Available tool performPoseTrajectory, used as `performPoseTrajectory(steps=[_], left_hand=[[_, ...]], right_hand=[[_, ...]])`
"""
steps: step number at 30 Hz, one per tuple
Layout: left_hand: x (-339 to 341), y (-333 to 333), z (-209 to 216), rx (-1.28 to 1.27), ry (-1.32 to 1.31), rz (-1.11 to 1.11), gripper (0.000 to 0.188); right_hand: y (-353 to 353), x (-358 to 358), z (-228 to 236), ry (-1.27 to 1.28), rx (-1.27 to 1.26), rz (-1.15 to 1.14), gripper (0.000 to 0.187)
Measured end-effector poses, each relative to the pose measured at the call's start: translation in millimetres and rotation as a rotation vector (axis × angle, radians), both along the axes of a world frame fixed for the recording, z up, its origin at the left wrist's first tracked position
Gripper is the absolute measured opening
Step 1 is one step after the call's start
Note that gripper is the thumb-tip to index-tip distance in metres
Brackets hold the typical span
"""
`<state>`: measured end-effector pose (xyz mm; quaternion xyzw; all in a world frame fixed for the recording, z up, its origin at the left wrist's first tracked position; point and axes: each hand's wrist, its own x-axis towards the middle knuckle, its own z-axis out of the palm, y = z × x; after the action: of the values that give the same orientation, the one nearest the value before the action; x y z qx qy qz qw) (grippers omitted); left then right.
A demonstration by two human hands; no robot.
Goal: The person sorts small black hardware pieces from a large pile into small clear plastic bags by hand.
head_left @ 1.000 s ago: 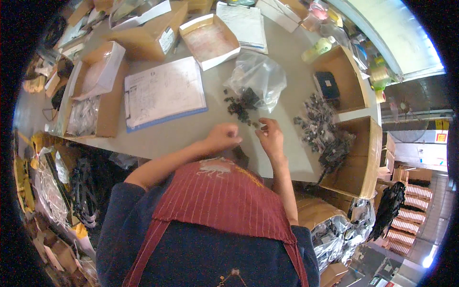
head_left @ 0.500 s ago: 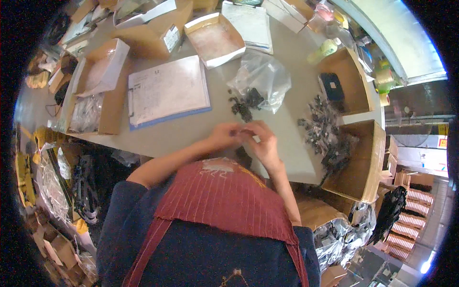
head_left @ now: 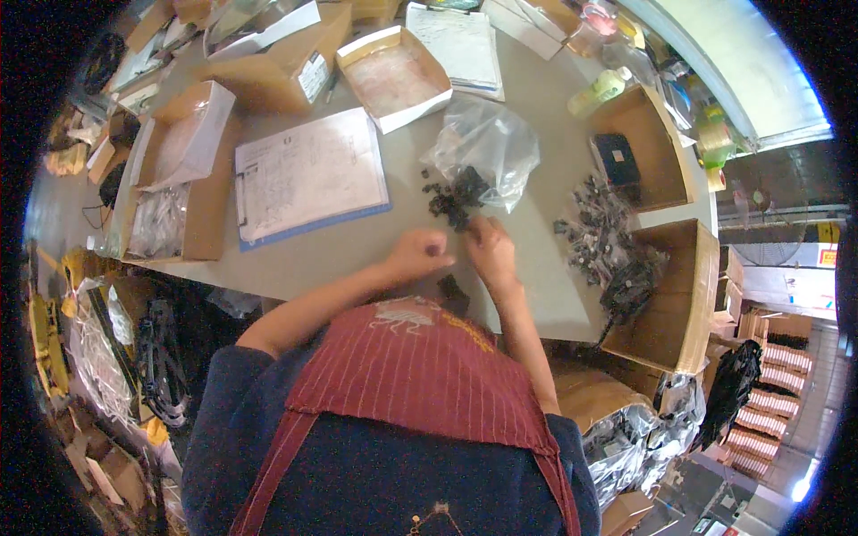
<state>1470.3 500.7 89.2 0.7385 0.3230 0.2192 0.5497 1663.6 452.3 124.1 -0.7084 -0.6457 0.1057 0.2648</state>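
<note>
A loose pile of small black parts [head_left: 453, 204] lies on the grey table, partly at the mouth of a clear plastic bag [head_left: 502, 147]. My right hand [head_left: 493, 261] reaches to the near edge of that pile, its fingers pinched together; whatever is between them is too small to make out. Left of it, my left hand [head_left: 416, 254] is curled closed above the table, with a small dark spot showing among its fingers. Close to my apron lies another dark item [head_left: 454, 291], partly hidden by the apron's edge.
On the right, a heap of small bagged parts [head_left: 597, 223] sits beside open cardboard boxes [head_left: 684, 286]. A clipboard with paper [head_left: 308, 174] lies to the left, near a box of clear bags [head_left: 204, 223]. A shallow white-edged tray [head_left: 393, 79] stands farther back.
My hands were together in front of me and have come apart. The right hand has moved up to the black pile; the left has drawn slightly left, still closed.
</note>
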Motion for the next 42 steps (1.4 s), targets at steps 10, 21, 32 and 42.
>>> performPoseTrajectory(steps=[10,21,32,42], left_hand=[[6.0,-9.2,0.5,-0.254,-0.171,0.128,0.029],[3.4,0.6,-11.1,0.037,-0.166,0.028,0.032],[-0.8,0.3,-0.8,-0.013,-0.077,0.011,0.035],[-4.3,-2.2,10.7,-0.158,0.003,0.032,0.027]], right_hand=[[-19.0,-33.9,75.2,0.461,0.096,0.336,0.019],[8.4,-10.6,5.4,0.011,-0.146,-0.028,0.037],[9.4,-5.9,2.9,0.188,-0.105,0.038,0.032],[-19.2,-22.2,69.0,0.474,-0.008,0.203,0.026]])
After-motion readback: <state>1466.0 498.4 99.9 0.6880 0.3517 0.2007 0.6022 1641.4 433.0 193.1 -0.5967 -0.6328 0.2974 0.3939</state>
